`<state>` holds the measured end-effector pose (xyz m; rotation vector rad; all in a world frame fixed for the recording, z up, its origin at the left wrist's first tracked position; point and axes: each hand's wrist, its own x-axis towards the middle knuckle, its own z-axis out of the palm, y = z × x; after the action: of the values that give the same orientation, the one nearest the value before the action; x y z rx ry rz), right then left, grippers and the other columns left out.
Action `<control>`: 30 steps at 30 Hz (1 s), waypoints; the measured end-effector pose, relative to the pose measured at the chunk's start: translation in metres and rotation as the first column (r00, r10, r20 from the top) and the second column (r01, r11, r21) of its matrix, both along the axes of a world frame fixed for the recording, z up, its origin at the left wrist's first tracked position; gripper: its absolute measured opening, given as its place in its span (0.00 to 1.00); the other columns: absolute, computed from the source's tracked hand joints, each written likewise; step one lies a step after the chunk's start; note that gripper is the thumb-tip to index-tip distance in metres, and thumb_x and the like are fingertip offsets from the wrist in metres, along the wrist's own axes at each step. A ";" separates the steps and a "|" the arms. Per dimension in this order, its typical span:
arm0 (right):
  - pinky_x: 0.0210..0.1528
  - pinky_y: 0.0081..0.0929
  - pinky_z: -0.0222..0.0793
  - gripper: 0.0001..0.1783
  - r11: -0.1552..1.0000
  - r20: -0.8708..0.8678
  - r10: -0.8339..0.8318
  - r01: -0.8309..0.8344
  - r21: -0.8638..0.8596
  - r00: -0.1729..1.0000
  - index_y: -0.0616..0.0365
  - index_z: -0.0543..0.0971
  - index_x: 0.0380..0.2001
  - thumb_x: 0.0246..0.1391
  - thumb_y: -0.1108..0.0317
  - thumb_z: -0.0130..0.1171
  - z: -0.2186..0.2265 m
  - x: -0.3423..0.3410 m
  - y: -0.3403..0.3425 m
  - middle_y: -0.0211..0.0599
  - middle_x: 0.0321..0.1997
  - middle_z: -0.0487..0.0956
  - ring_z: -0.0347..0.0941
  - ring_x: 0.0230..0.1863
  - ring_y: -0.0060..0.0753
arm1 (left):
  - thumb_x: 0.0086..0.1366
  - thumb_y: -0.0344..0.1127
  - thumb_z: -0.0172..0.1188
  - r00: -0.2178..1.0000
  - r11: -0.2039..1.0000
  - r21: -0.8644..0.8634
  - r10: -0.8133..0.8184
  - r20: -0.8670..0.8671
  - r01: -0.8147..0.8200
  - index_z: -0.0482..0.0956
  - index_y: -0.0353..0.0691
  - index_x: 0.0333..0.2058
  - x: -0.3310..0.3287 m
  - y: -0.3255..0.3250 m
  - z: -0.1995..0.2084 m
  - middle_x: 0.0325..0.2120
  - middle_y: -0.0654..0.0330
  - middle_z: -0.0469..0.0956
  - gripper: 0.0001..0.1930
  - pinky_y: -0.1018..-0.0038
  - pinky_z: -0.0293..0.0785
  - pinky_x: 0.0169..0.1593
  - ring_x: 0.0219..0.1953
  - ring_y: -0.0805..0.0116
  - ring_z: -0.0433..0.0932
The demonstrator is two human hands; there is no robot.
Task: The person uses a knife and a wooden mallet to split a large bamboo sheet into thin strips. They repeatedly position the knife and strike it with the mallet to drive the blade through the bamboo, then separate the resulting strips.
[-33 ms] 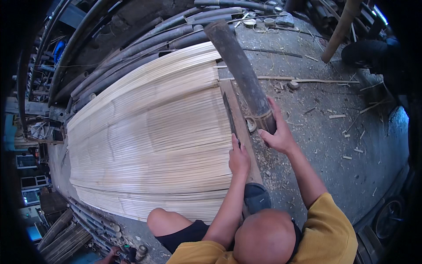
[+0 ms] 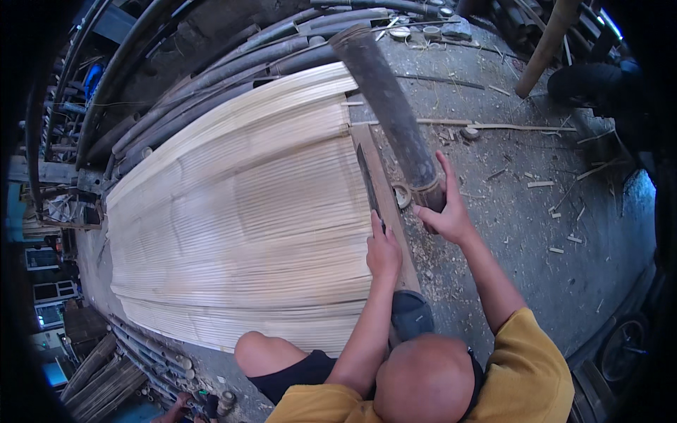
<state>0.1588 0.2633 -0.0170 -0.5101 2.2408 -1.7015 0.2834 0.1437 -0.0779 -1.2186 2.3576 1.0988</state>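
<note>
My left hand (image 2: 384,252) is closed round the handle of a long knife (image 2: 367,176). Its dark blade points away from me, along a narrow wooden board (image 2: 384,190). To the right of the board, a thick dark bamboo pole (image 2: 388,99) slants from far left to near right. My right hand (image 2: 449,211) grips the pole's near end, thumb across the front and the index finger stretched up, lifted a little off it. The other fingers are partly hidden behind the pole. Left of the board lie pale split bamboo strips (image 2: 240,204) in a wide ribbed sheet.
A bamboo ring (image 2: 401,195) lies by the board, a dark rounded object (image 2: 412,315) at its near end. Wood chips litter the concrete floor (image 2: 522,233). Bamboo poles (image 2: 247,63) are stacked at the back; a post (image 2: 546,53) stands back right. Another person's hand (image 2: 183,400) shows lower left.
The bamboo pole has shifted and turned slightly at its near end, showing more of the ring beside it. My right index finger has lifted from the pole. The left hand and knife stay nearly still.
</note>
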 end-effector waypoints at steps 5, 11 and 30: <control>0.51 0.33 0.75 0.41 0.995 0.450 0.010 -0.052 0.082 0.893 0.60 0.71 0.60 0.43 0.62 0.79 -0.010 0.001 0.024 0.42 0.52 0.81 0.79 0.46 0.30 | 0.77 0.49 0.46 0.972 0.994 0.090 0.081 -0.219 -0.063 0.54 0.53 0.74 0.000 -0.012 0.009 0.50 0.37 0.80 0.30 0.52 0.76 0.53 0.51 0.35 0.80; 0.56 0.42 0.74 0.44 0.857 0.090 0.014 -0.058 0.512 0.996 0.61 0.71 0.61 0.41 0.54 0.75 -0.004 -0.041 0.034 0.52 0.53 0.81 0.80 0.54 0.49 | 0.77 0.49 0.45 0.931 0.993 0.113 0.066 -0.359 -0.027 0.55 0.53 0.73 0.020 -0.009 -0.003 0.51 0.38 0.80 0.29 0.53 0.76 0.54 0.52 0.35 0.80; 0.59 0.47 0.72 0.47 0.815 -0.047 0.235 -0.170 0.554 0.971 0.50 0.68 0.65 0.40 0.51 0.71 -0.056 -0.071 0.011 0.55 0.53 0.81 0.77 0.55 0.62 | 0.77 0.47 0.49 0.947 0.986 0.137 0.134 -0.292 -0.097 0.60 0.49 0.72 0.028 -0.005 -0.014 0.54 0.37 0.78 0.28 0.58 0.74 0.57 0.56 0.39 0.78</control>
<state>0.0880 0.2745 -0.0734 -0.6804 2.4975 -0.8763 0.3115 0.1391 -0.0918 -1.2339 2.4127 1.5419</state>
